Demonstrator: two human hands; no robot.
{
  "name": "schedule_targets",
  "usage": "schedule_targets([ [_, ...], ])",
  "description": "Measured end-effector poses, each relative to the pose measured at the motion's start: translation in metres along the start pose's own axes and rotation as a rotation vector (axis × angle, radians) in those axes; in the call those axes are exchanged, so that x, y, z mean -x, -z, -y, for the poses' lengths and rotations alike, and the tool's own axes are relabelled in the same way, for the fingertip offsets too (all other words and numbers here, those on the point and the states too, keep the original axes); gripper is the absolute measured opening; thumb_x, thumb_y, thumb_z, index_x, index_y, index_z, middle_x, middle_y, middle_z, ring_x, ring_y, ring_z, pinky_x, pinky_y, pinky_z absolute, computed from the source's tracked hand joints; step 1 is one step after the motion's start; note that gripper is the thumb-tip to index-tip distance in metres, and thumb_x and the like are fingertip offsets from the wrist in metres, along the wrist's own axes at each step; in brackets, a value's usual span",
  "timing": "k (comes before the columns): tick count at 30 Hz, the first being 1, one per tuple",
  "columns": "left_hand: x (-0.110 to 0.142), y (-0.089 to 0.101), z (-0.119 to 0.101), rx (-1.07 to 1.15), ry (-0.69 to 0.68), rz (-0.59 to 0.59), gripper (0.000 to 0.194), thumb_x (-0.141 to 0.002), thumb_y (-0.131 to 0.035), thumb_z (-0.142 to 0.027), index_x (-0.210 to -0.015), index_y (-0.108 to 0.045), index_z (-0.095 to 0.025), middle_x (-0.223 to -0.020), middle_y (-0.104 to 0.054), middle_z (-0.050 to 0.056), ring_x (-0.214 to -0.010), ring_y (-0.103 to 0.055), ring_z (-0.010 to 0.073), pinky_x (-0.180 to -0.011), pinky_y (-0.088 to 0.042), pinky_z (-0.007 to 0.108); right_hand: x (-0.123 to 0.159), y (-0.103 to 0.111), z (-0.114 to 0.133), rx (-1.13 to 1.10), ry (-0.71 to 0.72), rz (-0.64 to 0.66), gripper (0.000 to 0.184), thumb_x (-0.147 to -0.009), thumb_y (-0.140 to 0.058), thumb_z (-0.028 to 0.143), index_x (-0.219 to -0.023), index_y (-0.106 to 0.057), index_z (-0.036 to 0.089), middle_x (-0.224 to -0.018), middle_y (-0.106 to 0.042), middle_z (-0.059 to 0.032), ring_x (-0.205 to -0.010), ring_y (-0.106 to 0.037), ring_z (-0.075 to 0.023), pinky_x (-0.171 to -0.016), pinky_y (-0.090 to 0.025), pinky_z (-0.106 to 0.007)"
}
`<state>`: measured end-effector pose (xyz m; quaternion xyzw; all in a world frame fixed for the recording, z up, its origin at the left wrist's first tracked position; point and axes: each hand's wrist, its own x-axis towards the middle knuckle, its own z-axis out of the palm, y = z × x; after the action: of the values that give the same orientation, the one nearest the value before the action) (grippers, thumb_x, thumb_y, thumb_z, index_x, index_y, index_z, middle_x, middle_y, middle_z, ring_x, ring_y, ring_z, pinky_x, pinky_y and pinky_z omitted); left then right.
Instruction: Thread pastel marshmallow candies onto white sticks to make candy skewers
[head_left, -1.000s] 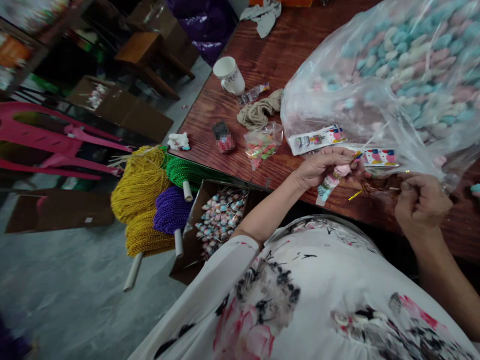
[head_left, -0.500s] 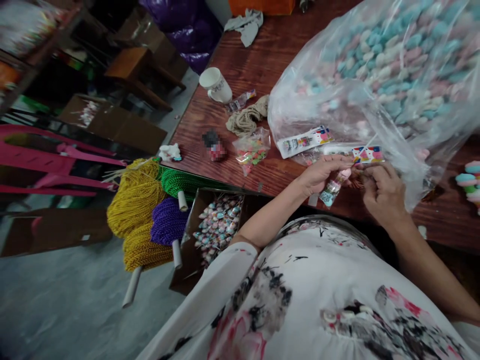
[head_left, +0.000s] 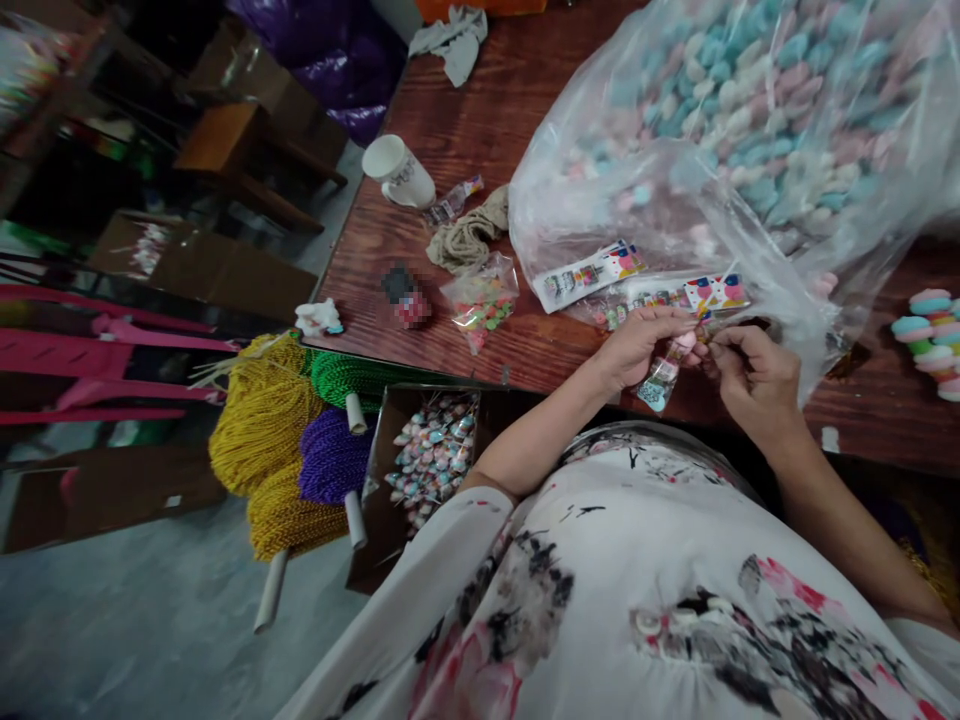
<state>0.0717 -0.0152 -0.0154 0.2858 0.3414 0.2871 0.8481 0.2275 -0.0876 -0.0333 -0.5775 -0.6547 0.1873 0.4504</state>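
Note:
My left hand (head_left: 656,345) is closed around the gathered neck of a small clear printed candy bag (head_left: 661,378), which hangs bottom-down with pink and blue marshmallow candy inside. Close against the bag's neck, the fingertips of my right hand (head_left: 757,375) are pinched together. What they pinch is too small to make out; a bit of yellow shows between the two hands. Just beyond my hands lie flat printed bags (head_left: 592,275) in a stack. Behind these bulges a big clear plastic sack (head_left: 637,190) full of pink, white and blue marshmallows.
On the wooden table (head_left: 352,270) are a white mug (head_left: 401,175), a beige cloth (head_left: 469,232), a bag of gummies (head_left: 486,303) and marshmallow skewers (head_left: 934,345). Below its edge stand a box of wrapped candies (head_left: 435,455) and yellow cord bundles (head_left: 262,415). A pink chair (head_left: 67,355) is at left.
My right hand has come leftward from the sack's edge to the bag's neck and closed in a pinch there. My left hand keeps its hold. The view has shifted to the right.

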Motion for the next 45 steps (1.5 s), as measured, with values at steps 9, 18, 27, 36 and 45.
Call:
schedule_targets([
  [9, -0.001, 0.004, 0.006, 0.006, -0.001, 0.002, 0.011, -0.074, -0.069, -0.018, -0.078, -0.063, -0.01, -0.067, -0.069, 0.004, -0.059, -0.066, 0.0124, -0.058, -0.054, 0.023, 0.004, 0.014, -0.004, -0.034, 0.04, 0.024, 0.017, -0.084, -0.054, 0.014, -0.09, -0.068, 0.022, -0.077, -0.068, -0.0008, -0.057, -0.06, -0.0113, -0.055, -0.049, -0.026],
  [18, 0.005, -0.003, 0.005, -0.161, -0.084, -0.058, 0.021, -0.069, -0.074, -0.029, -0.071, -0.063, -0.012, -0.06, -0.064, -0.001, -0.052, -0.059, 0.0078, -0.053, -0.049, 0.019, -0.001, 0.042, -0.02, 0.193, 0.04, -0.062, 0.014, -0.083, -0.053, 0.014, -0.083, -0.065, 0.022, -0.076, -0.067, -0.0012, -0.069, -0.062, -0.0161, -0.065, -0.048, -0.029],
  [27, 0.009, -0.022, 0.011, -0.469, -0.376, -0.104, 0.013, -0.074, -0.06, -0.02, -0.064, -0.066, -0.015, -0.067, -0.056, -0.002, -0.064, -0.05, 0.0068, -0.062, -0.043, 0.019, -0.003, 0.014, 0.023, 0.04, 0.183, -0.071, 0.033, -0.087, -0.049, 0.014, -0.11, -0.07, 0.026, -0.082, -0.073, -0.0029, -0.066, -0.065, -0.0151, -0.062, -0.054, -0.029],
  [36, 0.016, -0.009, 0.016, -0.666, -0.577, -0.047, 0.027, -0.082, -0.065, -0.045, -0.076, -0.073, -0.019, -0.091, -0.064, 0.005, -0.087, -0.058, 0.0155, -0.089, -0.046, 0.03, -0.003, 0.003, 0.016, -0.068, -0.001, -0.092, 0.037, -0.084, -0.055, 0.014, -0.117, -0.068, 0.024, -0.104, -0.075, -0.0041, -0.086, -0.072, -0.0185, -0.076, -0.058, -0.032],
  [45, 0.011, 0.001, 0.016, -0.82, -0.658, 0.075, 0.036, -0.084, -0.06, -0.055, -0.083, -0.074, -0.022, -0.098, -0.064, 0.009, -0.098, -0.06, 0.0199, -0.096, -0.044, 0.034, -0.001, -0.003, 0.02, -0.248, -0.182, -0.109, 0.027, -0.084, -0.056, 0.018, -0.109, -0.068, 0.021, -0.089, -0.073, -0.0034, -0.07, -0.067, -0.014, -0.066, -0.057, -0.028],
])
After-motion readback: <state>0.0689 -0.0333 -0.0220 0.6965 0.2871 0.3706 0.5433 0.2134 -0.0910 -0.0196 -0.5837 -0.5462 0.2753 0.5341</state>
